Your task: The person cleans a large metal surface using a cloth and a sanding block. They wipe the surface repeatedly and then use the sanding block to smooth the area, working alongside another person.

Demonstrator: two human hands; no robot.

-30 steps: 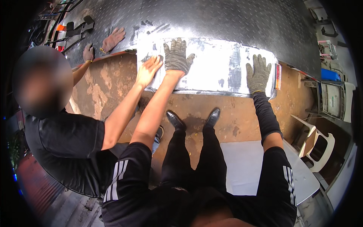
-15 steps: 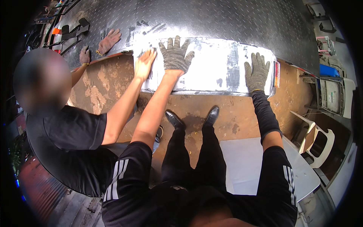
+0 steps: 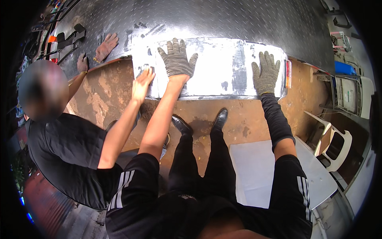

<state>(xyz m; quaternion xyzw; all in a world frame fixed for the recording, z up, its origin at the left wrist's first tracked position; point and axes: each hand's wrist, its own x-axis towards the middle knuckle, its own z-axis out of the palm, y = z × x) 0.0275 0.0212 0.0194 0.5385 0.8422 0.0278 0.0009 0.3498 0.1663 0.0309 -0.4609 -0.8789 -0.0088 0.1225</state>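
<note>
My left hand (image 3: 177, 59), in a dark striped knit glove, lies flat with fingers spread on a white panel (image 3: 211, 67) with grey smudges, left of its middle. Near the panel's right end rests my right hand (image 3: 266, 73) in a similar glove, palm down and fingers apart. Neither hand grips anything. A co-worker's bare hand (image 3: 142, 84) touches the panel's near left corner. The co-worker's other hand (image 3: 82, 63), in a reddish glove, is at the edge of a black tread-plate surface (image 3: 223, 20).
A loose reddish glove (image 3: 106, 47) lies on the tread plate, near black brackets (image 3: 71, 40). A red-and-white strip (image 3: 288, 73) borders the panel's right end. Behind me on the right are a pale board (image 3: 254, 171) and a white plastic chair (image 3: 336, 149). The co-worker crouches at my left.
The co-worker's bare hand has slid toward the panel's near edge. My two hands keep their flat pose on the panel. The whole view has shifted slightly.
</note>
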